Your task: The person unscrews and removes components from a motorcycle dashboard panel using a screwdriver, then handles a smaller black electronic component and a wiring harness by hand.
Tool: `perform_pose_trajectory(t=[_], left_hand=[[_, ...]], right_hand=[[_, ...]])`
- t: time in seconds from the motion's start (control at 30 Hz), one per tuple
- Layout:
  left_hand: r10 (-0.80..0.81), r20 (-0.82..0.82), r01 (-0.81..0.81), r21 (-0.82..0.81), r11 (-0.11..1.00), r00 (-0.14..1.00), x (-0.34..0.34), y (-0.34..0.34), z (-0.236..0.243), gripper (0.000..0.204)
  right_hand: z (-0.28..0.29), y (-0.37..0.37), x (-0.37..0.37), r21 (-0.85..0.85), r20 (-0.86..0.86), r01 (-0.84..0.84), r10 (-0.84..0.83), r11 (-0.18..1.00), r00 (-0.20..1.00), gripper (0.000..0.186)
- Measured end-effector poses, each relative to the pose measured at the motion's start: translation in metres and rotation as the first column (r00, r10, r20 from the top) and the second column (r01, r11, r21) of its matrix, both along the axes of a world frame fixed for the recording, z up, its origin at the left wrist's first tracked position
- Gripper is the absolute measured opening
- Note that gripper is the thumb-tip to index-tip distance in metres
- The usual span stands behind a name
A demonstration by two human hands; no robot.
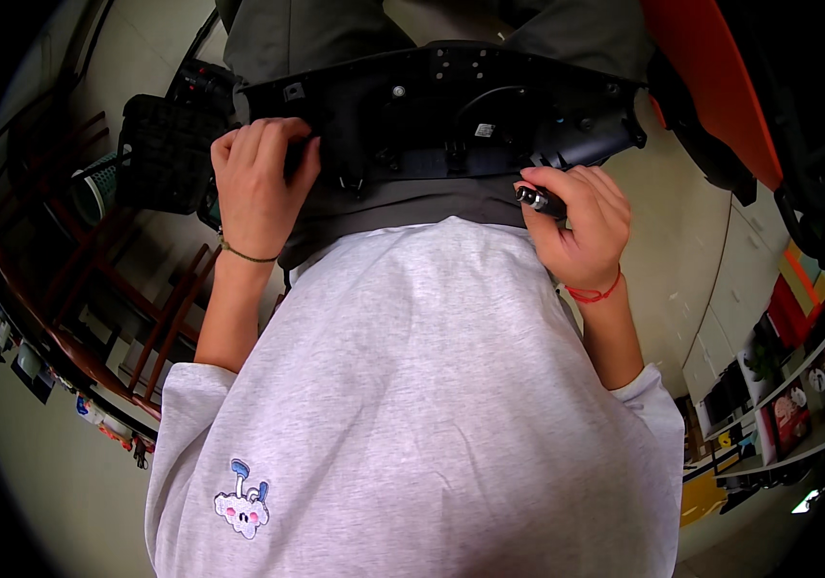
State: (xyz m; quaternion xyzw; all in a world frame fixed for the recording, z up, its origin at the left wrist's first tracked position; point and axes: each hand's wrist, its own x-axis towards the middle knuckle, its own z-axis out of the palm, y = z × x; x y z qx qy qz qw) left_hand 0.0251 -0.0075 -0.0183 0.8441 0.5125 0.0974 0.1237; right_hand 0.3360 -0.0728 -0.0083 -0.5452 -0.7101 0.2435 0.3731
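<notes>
Across my thighs lies a long black plastic panel, its hollow inner side up, with screw posts, clips and a small white label. My left hand is closed at the panel's left end, fingers curled over its edge; the fingertips are partly hidden. In my right hand, beside the near edge of the panel's right part, a black-handled tool with a metal tip is gripped. The tip points left toward my body's middle, and the fist hides the rest of the handle.
An open black moulded tool case stands to the left of my left hand. Beyond it are dark wooden chair frames and a green basket. A large orange-red panel rises at the far right. Shelves with goods stand further right.
</notes>
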Motion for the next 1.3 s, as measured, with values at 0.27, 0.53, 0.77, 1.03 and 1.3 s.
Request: perform_pose_trajectory(t=[0.27, 0.53, 0.77, 1.03, 1.3], left_hand=[[0.071, 0.147, -0.06, -0.079, 0.995, 0.987, -0.002, -0.004, 0.017, 0.024], [0.575, 0.512, 0.025, -0.76, 0.649, 0.639, 0.028, -0.023, 0.036, 0.016], [0.859, 0.288, 0.422, -0.902, 0.095, 0.423, 0.094, -0.029, 0.001, 0.016], [0.935, 0.235, 0.697, -0.717, -0.017, 0.264, 0.132, -0.015, -0.031, 0.016], [0.916, 0.312, 0.763, -0.647, 0.011, 0.251, 0.127, -0.016, -0.032, 0.016]], right_hand=[[-0.011, -0.003, -0.001, -0.023, 0.052, -0.023, 0.025, 0.999, 0.998, 0.03], [-0.015, -0.006, -0.004, -0.147, 0.116, -0.016, 0.033, 0.989, 0.993, 0.027], [0.002, -0.015, 0.002, -0.31, -0.053, 0.233, -0.261, 0.922, 0.964, 0.015], [0.038, -0.023, 0.021, -0.434, -0.345, 0.287, -0.452, 0.854, 0.822, 0.019], [0.04, -0.02, 0.019, -0.464, -0.434, 0.263, -0.476, 0.846, 0.765, 0.018]])
